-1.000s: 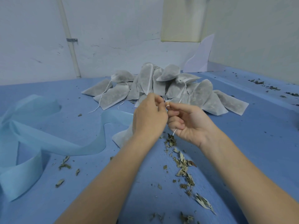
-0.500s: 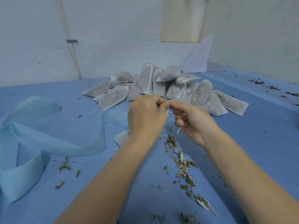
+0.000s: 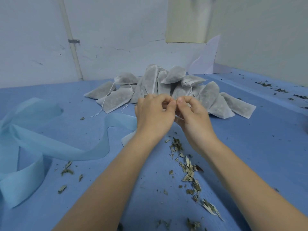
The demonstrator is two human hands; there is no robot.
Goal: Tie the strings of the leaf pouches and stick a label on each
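A heap of grey leaf pouches (image 3: 168,87) with white strings lies at the back of the blue table. In front of it my left hand (image 3: 154,114) and my right hand (image 3: 194,115) meet thumb to thumb, each with curled fingers pinching a thin white string (image 3: 179,117) of one pouch. That pouch (image 3: 128,140) is mostly hidden under my left wrist; only a pale corner shows. No label is in sight.
A long light-blue fabric strip (image 3: 41,144) loops across the table's left side. Dry leaf crumbs (image 3: 190,170) lie scattered between my forearms and at the far right (image 3: 280,90). A white sheet (image 3: 205,59) leans against the back wall.
Both hands have moved up and away from me, toward the heap, and drawn closer until the thumbs touch. The loose string end below my right hand is now shorter and blurred.
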